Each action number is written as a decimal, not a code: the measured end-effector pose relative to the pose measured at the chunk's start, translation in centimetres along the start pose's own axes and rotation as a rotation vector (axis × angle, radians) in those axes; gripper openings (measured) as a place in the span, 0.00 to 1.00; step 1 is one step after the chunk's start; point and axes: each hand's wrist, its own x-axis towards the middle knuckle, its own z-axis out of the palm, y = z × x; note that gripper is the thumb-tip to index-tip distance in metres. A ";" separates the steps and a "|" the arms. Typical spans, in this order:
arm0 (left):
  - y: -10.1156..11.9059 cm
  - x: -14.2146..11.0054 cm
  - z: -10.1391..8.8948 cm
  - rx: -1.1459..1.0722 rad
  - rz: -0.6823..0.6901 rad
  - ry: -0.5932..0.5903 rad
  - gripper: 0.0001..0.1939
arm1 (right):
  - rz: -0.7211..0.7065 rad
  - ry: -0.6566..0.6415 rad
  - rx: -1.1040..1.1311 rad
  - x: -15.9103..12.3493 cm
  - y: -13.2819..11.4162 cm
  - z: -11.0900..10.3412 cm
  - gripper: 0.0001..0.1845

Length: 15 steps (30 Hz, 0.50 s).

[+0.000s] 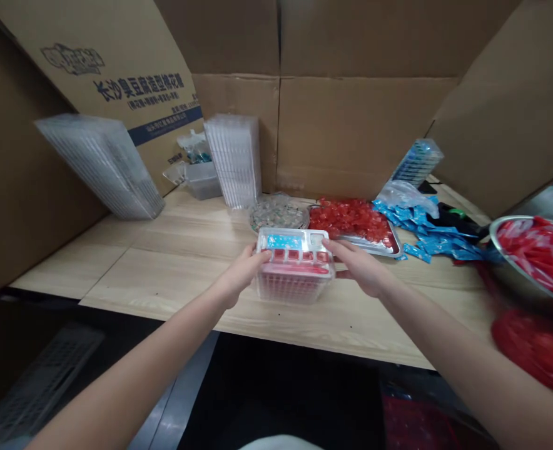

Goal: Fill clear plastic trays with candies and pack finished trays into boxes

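Observation:
A stack of clear plastic compartment trays (295,272) stands on the wooden table (173,262) in front of me. The top tray holds blue packets at the back left and red packets in a row of small cells. My left hand (241,275) grips the stack's left side, fingers curled over the top tray's edge. My right hand (361,265) holds the right side, thumb on the rim.
Behind the stack are a round dish of wrapped sweets (279,214), a metal tray of red packets (354,220) and a heap of blue packets (426,231). A metal bowl of red sticks (539,256) is at right. Stacks of clear empty trays (102,165) (234,159) lean against cardboard walls.

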 end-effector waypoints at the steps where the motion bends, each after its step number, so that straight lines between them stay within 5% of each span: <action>1: -0.1 0.2 0.0 -0.025 -0.033 -0.028 0.20 | -0.033 0.010 -0.048 0.7 -0.8 -0.6 0.26; 5: -0.1 1.0 0.2 -0.097 -0.055 -0.043 0.23 | -0.221 -0.211 -0.349 4.8 -5.6 -2.5 0.27; 8: -1.5 0.2 0.0 -0.229 -0.012 0.094 0.29 | -0.104 -0.521 -0.459 8.1 -8.7 -1.3 0.28; 12: -7.7 -3.5 0.7 -0.528 0.032 0.425 0.25 | 0.180 -0.821 -0.372 10.3 -9.1 2.0 0.26; 15: -12.9 -6.0 3.2 -0.737 -0.212 0.484 0.21 | 0.315 -0.920 -0.269 10.3 -7.6 3.0 0.20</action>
